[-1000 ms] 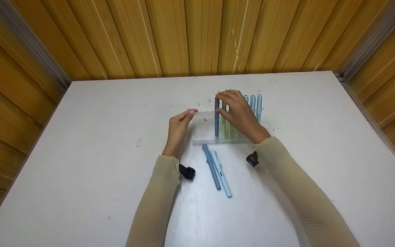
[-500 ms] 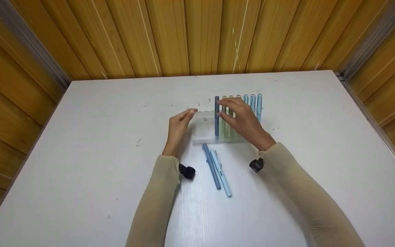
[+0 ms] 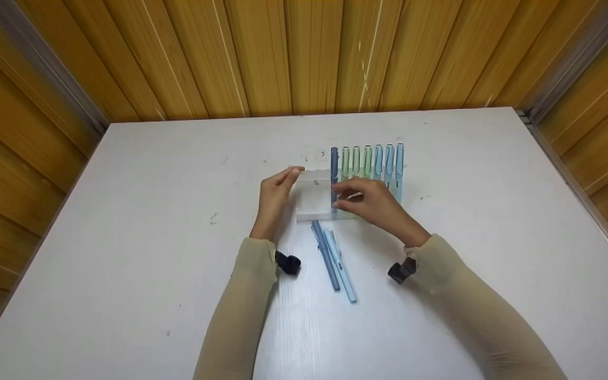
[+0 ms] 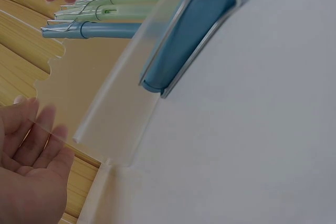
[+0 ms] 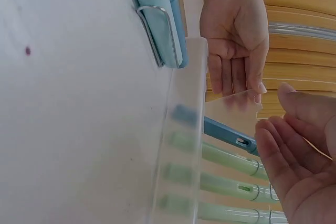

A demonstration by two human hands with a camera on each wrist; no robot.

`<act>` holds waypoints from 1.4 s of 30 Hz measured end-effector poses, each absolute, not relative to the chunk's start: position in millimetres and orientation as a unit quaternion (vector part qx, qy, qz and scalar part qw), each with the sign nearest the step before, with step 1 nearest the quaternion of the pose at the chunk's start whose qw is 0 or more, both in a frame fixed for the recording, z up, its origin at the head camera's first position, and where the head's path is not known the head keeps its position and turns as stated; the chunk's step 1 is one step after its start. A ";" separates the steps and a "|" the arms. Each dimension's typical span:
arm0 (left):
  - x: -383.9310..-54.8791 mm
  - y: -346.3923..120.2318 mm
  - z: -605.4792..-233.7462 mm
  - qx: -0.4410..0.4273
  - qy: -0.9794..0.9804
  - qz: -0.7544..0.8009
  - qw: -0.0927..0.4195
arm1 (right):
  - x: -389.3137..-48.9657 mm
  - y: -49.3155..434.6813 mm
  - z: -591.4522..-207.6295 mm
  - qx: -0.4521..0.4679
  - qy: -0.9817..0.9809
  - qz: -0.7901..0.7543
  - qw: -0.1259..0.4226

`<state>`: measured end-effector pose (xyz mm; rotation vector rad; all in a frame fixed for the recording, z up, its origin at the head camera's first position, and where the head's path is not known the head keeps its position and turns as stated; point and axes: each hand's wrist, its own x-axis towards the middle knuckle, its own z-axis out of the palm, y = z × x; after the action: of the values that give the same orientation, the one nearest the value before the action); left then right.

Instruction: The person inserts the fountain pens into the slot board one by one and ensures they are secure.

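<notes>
A clear pen stand [image 3: 312, 198] stands mid-table in the head view. My left hand [image 3: 275, 198] pinches its left edge between thumb and fingers. An upright dark blue pen [image 3: 334, 163] is in the stand, with green pens [image 3: 357, 157] and light blue pens [image 3: 389, 157] to its right. My right hand [image 3: 375, 203] is in front of the stand, its bent fingertips beside the dark blue pen's lower part. In the right wrist view a gap shows between thumb and fingers of the right hand [image 5: 307, 156], and nothing is held there.
A second dark blue pen [image 3: 326, 258] and a light blue pen [image 3: 342, 269] lie side by side on the white table [image 3: 151, 237], in front of the stand. Wood-patterned panels [image 3: 309, 58] rise behind the table and at both sides.
My right hand has moved down from the top of the upright dark blue pen to its lower part, uncovering the green pens' tops. The left hand stays on the stand.
</notes>
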<state>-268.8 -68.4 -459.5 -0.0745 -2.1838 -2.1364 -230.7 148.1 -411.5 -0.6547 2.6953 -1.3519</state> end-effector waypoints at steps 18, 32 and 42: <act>-268.7 -67.9 -459.7 -0.016 -0.706 -0.706 0.044 | -223.5 148.3 -433.0 -0.230 0.870 -0.394 0.189; -267.6 -67.7 -453.7 -0.009 -0.718 -0.695 0.036 | -220.5 141.9 -432.6 -0.207 0.869 -0.387 0.227; -265.7 -68.0 -448.0 -0.001 -0.718 -0.696 0.024 | -218.5 122.6 -431.1 -0.224 0.885 -0.366 0.180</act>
<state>-265.7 -68.0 -448.0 -0.0042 -2.2206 -2.1544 -218.5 122.6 -431.1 -0.6332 2.5016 -1.0349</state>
